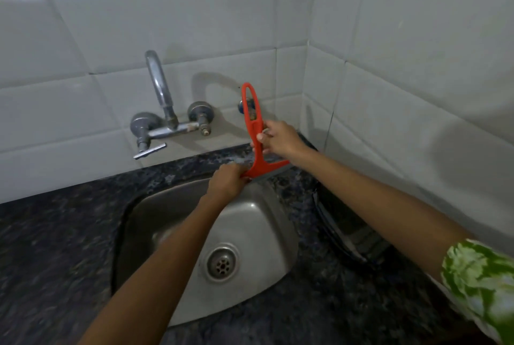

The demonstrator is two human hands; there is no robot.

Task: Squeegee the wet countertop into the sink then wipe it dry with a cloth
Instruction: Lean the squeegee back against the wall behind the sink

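Squeegee upright at counter back edge, blade on strip behind sink rim. Our right hand wraps handle; left hand pinches blade's left end. Risks we see: blade tilts, skips water; narrow strip, tap near, handle may knock it. No cloth visible.

Dim cool indoor light, soft glare streaks on wall tiles, tap shadow behind, wide-angle bowing, blurred edges
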